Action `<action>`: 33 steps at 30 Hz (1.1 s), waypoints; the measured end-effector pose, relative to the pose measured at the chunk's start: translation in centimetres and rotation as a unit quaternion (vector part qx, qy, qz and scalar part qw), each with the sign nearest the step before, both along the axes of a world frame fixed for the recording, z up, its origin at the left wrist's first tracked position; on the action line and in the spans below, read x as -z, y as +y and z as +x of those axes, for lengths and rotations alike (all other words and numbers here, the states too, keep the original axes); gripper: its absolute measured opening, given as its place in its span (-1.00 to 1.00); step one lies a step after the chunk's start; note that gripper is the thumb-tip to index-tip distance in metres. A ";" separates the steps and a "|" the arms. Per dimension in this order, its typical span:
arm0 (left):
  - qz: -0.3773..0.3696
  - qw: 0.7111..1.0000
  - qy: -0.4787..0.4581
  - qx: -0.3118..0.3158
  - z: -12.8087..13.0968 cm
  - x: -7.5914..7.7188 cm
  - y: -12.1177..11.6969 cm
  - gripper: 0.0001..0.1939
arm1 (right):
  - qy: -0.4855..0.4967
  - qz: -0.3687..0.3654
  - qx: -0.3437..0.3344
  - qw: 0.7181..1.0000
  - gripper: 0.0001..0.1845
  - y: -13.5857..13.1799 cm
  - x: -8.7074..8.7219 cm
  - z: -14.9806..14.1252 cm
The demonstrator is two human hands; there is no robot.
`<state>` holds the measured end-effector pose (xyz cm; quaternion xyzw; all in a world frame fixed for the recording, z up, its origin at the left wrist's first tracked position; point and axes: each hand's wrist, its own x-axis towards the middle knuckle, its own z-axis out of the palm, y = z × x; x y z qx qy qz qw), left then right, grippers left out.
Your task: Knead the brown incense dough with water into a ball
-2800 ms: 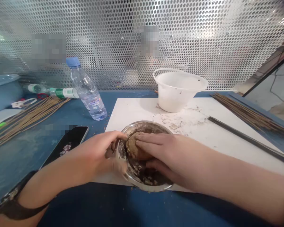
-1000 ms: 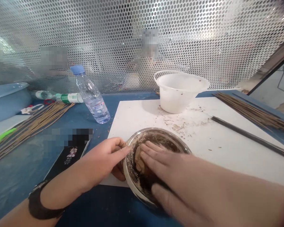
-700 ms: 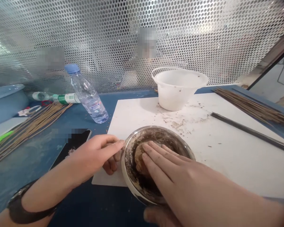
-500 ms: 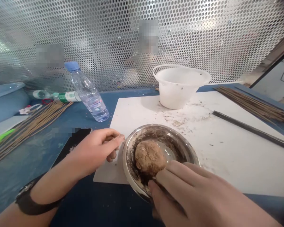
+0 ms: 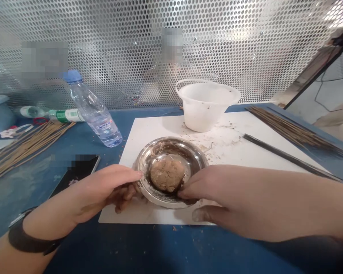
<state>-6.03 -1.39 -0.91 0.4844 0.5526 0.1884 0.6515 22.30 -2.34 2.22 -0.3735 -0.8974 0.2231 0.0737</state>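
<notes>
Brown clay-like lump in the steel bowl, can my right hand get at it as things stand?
Likely yes: your right hand has fingertips inside the steel bowl, close beside the brown clay-like lump, whose top lies uncovered.

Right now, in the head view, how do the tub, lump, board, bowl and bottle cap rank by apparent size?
Board
Bowl
Tub
Lump
Bottle cap
In real size, bowl versus tub is unsure, since the bowl sits nearer.
</notes>
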 end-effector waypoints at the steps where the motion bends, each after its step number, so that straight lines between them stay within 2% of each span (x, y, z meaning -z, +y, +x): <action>1: 0.000 1.000 0.005 0.004 0.0 -0.1 0.1 -0.58 | -0.011 -0.035 -0.016 0.999 -0.87 0.0 -0.2 -0.5; 3: -0.005 1.000 0.021 0.012 -0.1 -0.2 0.2 -0.61 | -0.025 -0.101 -0.034 0.994 -0.82 0.1 -0.2 -1.3; 8: -0.011 0.998 0.052 0.020 -0.1 0.2 0.4 -0.67 | 0.015 -0.213 0.013 0.977 -0.82 1.1 0.1 -1.7; 11: -0.004 0.998 0.057 0.014 -0.2 0.5 0.4 -0.66 | 0.048 -0.254 0.048 0.965 -0.87 1.4 0.1 -1.7; 13: -0.003 0.998 0.060 0.011 -0.3 0.7 0.4 -0.66 | 0.047 -0.257 0.069 0.963 -0.86 1.5 0.0 -1.7; 17: -0.001 0.999 0.051 0.010 -0.7 1.1 0.5 -0.72 | 0.062 -0.220 0.061 0.972 -0.84 1.5 -0.3 -1.4; 20: 0.004 0.999 0.036 0.015 -0.8 1.3 0.5 -0.76 | 0.115 -0.110 0.011 0.987 -0.82 1.2 -0.3 -1.3; 22: 0.009 0.999 0.036 0.023 -0.8 1.3 0.4 -0.74 | 0.118 -0.022 -0.028 0.992 -0.68 0.7 -0.1 -1.5; 24: 0.011 0.999 0.043 0.026 -0.6 1.1 0.3 -0.71 | 0.082 0.027 -0.060 0.994 -0.44 0.0 0.3 -1.9; 26: 0.012 0.998 0.051 0.026 -0.4 0.8 0.2 -0.69 | 0.027 0.033 -0.067 0.997 -0.18 -0.6 0.4 -2.1; 28: 0.014 0.998 0.058 0.028 -0.3 0.7 0.2 -0.68 | -0.011 0.022 -0.061 0.998 -0.04 -0.9 0.3 -1.9; 31: 0.016 0.997 0.063 0.031 -0.4 0.7 0.3 -0.67 | -0.019 0.018 -0.057 0.998 -0.08 -0.7 -0.5 -1.0; 33: 0.012 0.997 0.068 0.035 -0.5 0.8 0.3 -0.68 | -0.007 0.055 -0.042 0.998 -0.20 -0.5 -0.9 -0.4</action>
